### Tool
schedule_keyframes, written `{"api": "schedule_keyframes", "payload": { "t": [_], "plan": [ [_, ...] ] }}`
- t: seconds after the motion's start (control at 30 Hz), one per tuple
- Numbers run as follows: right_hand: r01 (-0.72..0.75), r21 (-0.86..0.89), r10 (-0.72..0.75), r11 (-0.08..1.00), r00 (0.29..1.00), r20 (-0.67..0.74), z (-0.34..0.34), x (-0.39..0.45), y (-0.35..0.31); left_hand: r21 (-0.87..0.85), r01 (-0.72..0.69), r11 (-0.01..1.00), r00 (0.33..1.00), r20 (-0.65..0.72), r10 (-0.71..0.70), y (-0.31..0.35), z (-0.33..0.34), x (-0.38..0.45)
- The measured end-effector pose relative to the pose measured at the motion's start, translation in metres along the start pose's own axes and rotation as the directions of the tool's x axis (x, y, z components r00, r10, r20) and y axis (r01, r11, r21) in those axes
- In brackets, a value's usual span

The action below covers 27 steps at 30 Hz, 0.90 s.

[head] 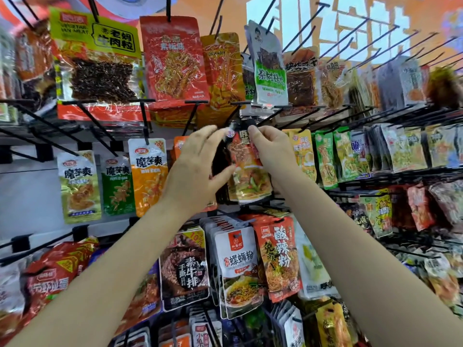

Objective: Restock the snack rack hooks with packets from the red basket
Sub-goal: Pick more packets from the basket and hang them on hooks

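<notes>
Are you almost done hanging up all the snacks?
Many hooks already carry packets, like the orange packet on the left. Right now the left hand and right hand pinch the top of a dark packet just under a hook. Several upper hooks are bare. The red basket is out of view, so what's left is unclear.

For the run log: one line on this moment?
left hand: holds dark packet | right hand: pinches its top | hook: just above
</notes>
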State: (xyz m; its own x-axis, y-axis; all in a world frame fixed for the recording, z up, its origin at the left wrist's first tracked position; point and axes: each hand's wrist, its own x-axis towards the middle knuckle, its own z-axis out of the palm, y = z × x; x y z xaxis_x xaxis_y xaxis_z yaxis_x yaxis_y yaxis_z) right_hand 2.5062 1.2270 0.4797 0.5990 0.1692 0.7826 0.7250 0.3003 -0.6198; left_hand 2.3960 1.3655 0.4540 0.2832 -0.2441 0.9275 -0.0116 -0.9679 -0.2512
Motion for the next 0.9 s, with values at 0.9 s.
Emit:
{"api": "schedule_keyframes", "payload": {
  "t": [0.9],
  "plan": [
    [0.379, -0.622, -0.291, 0.685, 0.925, 0.243, -0.006, -0.008, 0.056, 0.242, -0.018, 0.97, 0.916, 0.392, -0.081, -0.027, 0.011, 0.003]
  ]
}}
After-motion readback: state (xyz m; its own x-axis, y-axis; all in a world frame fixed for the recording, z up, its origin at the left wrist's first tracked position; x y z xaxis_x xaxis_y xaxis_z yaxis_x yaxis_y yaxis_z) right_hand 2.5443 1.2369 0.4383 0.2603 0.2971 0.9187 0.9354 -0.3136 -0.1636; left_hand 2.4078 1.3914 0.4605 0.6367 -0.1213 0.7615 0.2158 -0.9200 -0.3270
